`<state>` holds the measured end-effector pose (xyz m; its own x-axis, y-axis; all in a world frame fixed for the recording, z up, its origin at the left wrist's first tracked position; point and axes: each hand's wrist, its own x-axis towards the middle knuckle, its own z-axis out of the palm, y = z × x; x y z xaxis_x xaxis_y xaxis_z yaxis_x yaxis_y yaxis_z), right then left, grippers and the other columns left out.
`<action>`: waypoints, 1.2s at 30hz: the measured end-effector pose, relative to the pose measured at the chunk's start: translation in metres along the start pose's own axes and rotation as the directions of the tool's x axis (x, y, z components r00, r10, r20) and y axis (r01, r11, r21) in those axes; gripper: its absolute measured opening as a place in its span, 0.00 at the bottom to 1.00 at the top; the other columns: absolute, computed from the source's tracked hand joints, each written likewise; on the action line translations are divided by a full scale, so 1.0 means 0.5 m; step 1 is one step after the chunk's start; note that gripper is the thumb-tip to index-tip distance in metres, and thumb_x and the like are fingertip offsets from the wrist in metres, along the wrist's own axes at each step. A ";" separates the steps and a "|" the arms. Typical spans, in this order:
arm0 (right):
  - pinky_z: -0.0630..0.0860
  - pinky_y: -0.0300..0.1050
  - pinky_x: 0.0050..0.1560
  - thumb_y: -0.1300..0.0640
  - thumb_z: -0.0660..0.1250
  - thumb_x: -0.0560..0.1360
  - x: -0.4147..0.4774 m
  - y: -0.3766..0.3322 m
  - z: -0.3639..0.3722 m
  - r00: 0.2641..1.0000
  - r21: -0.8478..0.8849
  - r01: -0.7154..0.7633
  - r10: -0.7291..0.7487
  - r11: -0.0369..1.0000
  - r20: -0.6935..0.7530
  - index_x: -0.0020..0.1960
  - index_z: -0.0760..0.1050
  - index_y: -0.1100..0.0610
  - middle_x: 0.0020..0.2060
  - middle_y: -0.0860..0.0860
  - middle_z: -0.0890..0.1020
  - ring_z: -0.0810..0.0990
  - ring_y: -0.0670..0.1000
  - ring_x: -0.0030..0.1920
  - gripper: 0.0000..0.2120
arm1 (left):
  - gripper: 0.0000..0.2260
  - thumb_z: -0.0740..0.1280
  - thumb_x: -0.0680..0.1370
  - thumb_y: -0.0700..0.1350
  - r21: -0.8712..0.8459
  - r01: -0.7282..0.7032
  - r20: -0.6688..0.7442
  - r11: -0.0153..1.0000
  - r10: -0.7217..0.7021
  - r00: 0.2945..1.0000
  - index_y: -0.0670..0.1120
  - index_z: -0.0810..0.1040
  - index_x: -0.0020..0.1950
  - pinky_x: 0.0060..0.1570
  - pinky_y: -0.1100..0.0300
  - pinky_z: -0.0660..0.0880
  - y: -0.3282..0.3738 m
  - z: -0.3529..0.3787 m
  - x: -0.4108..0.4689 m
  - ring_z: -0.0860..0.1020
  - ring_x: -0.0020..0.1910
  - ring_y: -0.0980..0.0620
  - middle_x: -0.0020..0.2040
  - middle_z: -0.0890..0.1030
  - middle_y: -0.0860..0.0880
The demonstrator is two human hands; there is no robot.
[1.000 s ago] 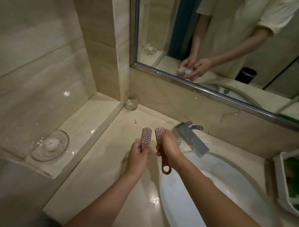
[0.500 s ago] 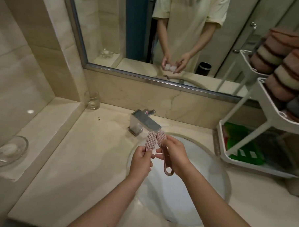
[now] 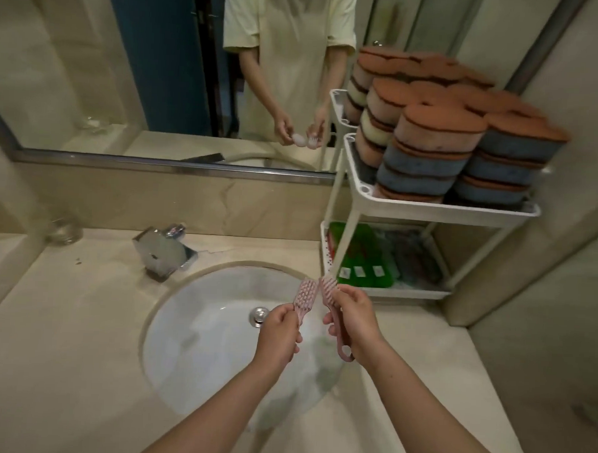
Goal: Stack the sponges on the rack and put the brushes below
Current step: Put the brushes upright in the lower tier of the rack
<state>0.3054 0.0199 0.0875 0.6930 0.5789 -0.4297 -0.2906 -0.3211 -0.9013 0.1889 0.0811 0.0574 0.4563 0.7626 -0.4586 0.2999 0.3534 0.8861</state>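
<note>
Left hand (image 3: 279, 335): fingers wrap one pink brush (image 3: 305, 295), above the sink (image 3: 196, 341).
Right hand (image 3: 355, 318): fingers grip second brush (image 3: 328, 287); heads almost touch.
Lower shelf (image 3: 384, 292): at 2 o'clock, crowded; a rack leg (image 3: 344, 242) may snag bristles.
Sponges (image 3: 434, 146): stacked at 1 o'clock; a knock could topple them.

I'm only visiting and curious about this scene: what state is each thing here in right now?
left hand: grips one pink brush by its handle
right hand: grips the other pink brush by its handle
sponges: stacked in piles on the top shelf of the rack
lower shelf: holds green items; the rest is blurred
faucet: no water running
</note>
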 end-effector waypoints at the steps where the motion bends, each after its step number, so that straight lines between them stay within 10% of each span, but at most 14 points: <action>1: 0.72 0.43 0.26 0.58 0.60 0.80 0.005 -0.003 -0.030 1.000 0.012 -0.006 0.006 1.000 -0.011 0.58 0.71 0.56 0.42 0.60 0.81 0.78 0.52 0.29 0.08 | 0.10 0.56 0.79 0.40 0.006 -0.013 0.015 1.000 0.012 1.000 0.46 0.77 0.48 0.20 0.65 0.60 0.002 0.030 -0.003 0.68 0.26 0.51 0.31 0.73 0.45; 15: 0.79 0.39 0.34 0.74 0.61 0.73 0.127 -0.048 -0.323 0.997 0.027 0.081 -0.080 0.996 -0.018 0.65 0.72 0.60 0.50 0.52 0.82 0.82 0.52 0.45 0.23 | 0.17 0.68 0.78 0.45 0.024 -0.233 0.102 0.972 0.230 0.968 0.52 0.69 0.65 0.32 0.59 0.78 0.060 0.343 0.063 0.81 0.31 0.53 0.35 0.83 0.53; 29: 0.71 0.36 0.25 0.65 0.55 0.79 0.366 -0.100 -0.386 0.992 -0.110 -0.020 0.006 0.994 -0.128 0.64 0.75 0.55 0.49 0.56 0.79 0.76 0.50 0.37 0.17 | 0.11 0.69 0.74 0.34 0.305 -0.117 0.054 0.945 0.105 0.993 0.50 0.78 0.40 0.57 0.57 0.76 0.184 0.483 0.251 0.77 0.53 0.48 0.48 0.79 0.50; 33: 0.70 0.33 0.25 0.66 0.55 0.78 0.401 -0.097 -0.389 0.994 -0.199 -0.004 -0.018 0.980 -0.109 0.65 0.75 0.57 0.49 0.56 0.79 0.76 0.50 0.39 0.19 | 0.10 0.68 0.74 0.31 0.272 -0.099 0.111 0.957 0.071 0.991 0.46 0.77 0.39 0.33 0.65 0.78 0.191 0.497 0.285 0.82 0.41 0.49 0.39 0.80 0.46; 36: 0.74 0.39 0.42 0.68 0.55 0.78 0.412 -0.095 -0.388 0.995 -0.212 0.027 -0.047 0.977 -0.089 0.65 0.76 0.60 0.57 0.58 0.80 0.78 0.56 0.53 0.19 | 0.10 0.69 0.73 0.31 0.315 -0.117 0.124 0.942 0.081 0.989 0.46 0.77 0.36 0.25 0.69 0.73 0.189 0.504 0.296 0.78 0.31 0.55 0.32 0.79 0.48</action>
<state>0.5900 0.0088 0.0524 0.7618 0.5241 -0.3806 -0.1252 -0.4574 -0.8804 0.4958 0.0910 0.0560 0.5791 0.7159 -0.3900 0.4931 0.0734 0.8668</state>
